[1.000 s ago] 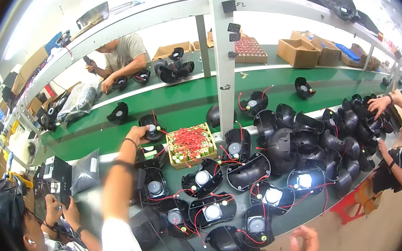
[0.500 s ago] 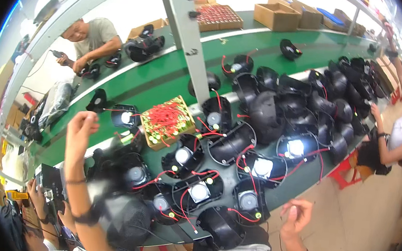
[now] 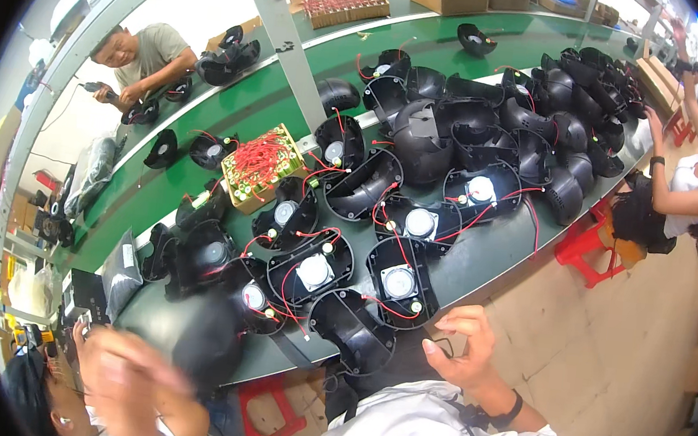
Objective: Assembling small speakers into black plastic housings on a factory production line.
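Observation:
My left hand (image 3: 132,374) is smeared by motion at the lower left, beside a blurred dark rounded shape (image 3: 207,340) at the bench edge; what its fingers do is not readable. My right hand (image 3: 467,347) is off the bench's near edge, fingers bent and thumb apart, with no held object visible. A thin dark loop shows beside its fingertips. Closest to it is a black plastic housing (image 3: 379,259) with a round speaker (image 3: 399,282) and red wires. Left of that lie another speaker housing (image 3: 275,282) and a bare black shell (image 3: 352,336).
A box of red-wired, yellow-green parts (image 3: 263,168) sits mid-bench. Black shells (image 3: 423,145) pile toward the right. A metal post (image 3: 285,52) rises before the green belt (image 3: 413,35). Co-workers are across the belt, at right and lower left. Red stools (image 3: 590,250) stand on the floor.
My left hand has dropped from above the bench to the lower left. My right hand has shifted left toward the bench edge, and its fingers have spread. The whole view has shifted.

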### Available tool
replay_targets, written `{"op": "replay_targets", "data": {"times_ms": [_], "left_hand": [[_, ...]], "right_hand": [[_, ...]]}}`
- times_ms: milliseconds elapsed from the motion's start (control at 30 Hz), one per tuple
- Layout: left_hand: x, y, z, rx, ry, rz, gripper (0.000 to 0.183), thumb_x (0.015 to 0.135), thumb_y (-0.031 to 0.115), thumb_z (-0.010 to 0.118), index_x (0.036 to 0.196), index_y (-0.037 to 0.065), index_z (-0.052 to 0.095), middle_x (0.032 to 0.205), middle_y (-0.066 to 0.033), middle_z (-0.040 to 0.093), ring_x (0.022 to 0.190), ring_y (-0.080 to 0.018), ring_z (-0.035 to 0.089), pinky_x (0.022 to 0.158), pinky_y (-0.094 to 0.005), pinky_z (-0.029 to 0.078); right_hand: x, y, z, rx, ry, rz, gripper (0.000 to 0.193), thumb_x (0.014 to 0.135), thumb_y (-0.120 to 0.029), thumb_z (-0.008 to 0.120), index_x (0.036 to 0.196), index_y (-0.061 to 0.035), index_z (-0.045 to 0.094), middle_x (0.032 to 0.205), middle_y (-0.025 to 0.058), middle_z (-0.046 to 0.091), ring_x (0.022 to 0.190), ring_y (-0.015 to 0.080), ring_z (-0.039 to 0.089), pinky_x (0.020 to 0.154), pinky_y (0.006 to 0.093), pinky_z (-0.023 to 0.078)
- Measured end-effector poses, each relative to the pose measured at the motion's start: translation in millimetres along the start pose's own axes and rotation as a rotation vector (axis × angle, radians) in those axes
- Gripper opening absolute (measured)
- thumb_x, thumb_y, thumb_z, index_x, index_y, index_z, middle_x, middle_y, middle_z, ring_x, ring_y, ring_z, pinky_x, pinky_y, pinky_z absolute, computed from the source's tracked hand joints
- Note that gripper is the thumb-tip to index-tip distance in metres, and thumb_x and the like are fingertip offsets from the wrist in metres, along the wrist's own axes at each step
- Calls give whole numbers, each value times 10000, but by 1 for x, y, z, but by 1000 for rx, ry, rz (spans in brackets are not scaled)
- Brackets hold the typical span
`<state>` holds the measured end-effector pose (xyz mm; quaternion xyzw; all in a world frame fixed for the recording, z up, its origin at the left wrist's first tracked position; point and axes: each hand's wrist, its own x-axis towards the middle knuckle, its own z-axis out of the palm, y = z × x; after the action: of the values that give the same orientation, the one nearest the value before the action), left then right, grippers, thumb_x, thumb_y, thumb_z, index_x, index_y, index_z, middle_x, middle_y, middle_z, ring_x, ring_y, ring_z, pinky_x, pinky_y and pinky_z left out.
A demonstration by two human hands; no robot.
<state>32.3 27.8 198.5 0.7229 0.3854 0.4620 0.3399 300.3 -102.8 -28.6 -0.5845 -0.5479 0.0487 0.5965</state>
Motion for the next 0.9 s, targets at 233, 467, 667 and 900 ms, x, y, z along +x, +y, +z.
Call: {"op": "replay_targets", "data": {"times_ms": [233, 467, 667, 900], "left_hand": [[-124, -116, 84, -285, -91, -606, 292, 993, 81, 593, 1236, -30, 478, 1145, -167, 585, 875, -204, 676, 698, -307, 574], [-131, -156, 128, -216, -96, -715, 645, 970, 75, 642, 1491, -33, 277, 1333, -205, 479, 1000, -199, 636, 784, -273, 555], [-116, -165, 117, -157, -60, -608, 575, 970, 67, 646, 1450, -47, 350, 1284, -148, 479, 1101, -189, 575, 869, -284, 524], [-105, -151, 115, -191, -44, -651, 504, 995, 113, 611, 1447, 5, 415, 1378, -177, 507, 1141, -203, 575, 933, -313, 507]], "right_hand": [[-9, 2, 1, -4, 14, 126, 348, 800, -69, 808, 1096, -45, 627, 1053, 104, 577, 742, 135, 570, 618, 261, 475], [-18, -9, 0, 132, -14, 192, 314, 866, -87, 759, 1139, -41, 613, 1076, 115, 575, 771, 143, 578, 653, 276, 487], [1, 3, -14, 15, -72, 231, 440, 843, -133, 789, 1239, -76, 605, 1227, 146, 555, 881, 204, 625, 738, 308, 534], [27, 39, -22, -144, -559, 42, 660, 811, -151, 803, 1412, -205, 534, 1462, 191, 454, 1189, 431, 577, 988, 473, 519]]}}
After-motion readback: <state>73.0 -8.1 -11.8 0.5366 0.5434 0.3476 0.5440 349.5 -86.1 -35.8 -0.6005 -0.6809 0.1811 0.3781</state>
